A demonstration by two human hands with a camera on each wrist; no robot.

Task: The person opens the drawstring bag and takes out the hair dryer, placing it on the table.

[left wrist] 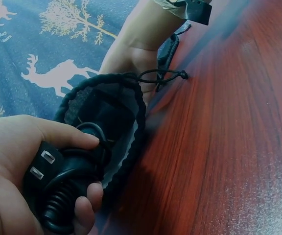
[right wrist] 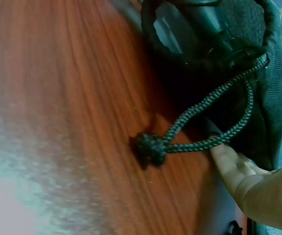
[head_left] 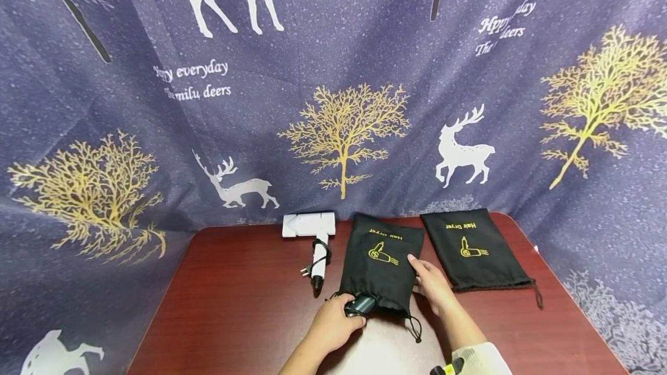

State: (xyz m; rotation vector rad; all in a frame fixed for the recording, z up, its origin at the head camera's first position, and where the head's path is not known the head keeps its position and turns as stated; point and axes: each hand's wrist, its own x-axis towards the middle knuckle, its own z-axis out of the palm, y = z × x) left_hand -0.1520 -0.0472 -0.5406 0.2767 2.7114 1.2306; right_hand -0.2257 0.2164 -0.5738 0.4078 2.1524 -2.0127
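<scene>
My left hand [head_left: 333, 322] grips the handle of a black hair dryer [left wrist: 77, 164], its cord looped around the handle. The rest of the dryer lies inside a black drawstring bag [head_left: 359, 271], hidden by the cloth. The bag's mouth faces me and gapes around the dryer, as the left wrist view shows. At the bag's right side, my right hand [head_left: 436, 289] holds the edge, thumb on top and fingers [right wrist: 229, 164] underneath. A knotted drawstring [right wrist: 195, 122] hangs out of the bag's mouth beside that hand.
A white hair dryer [head_left: 319, 247] with its cord wrapped around the handle lies left of the bag. Another black bag [head_left: 476, 265] printed "Hair Dryer" lies flat on the right. The reddish-brown table [head_left: 234, 300] ends at a patterned purple-blue cloth [head_left: 292, 149].
</scene>
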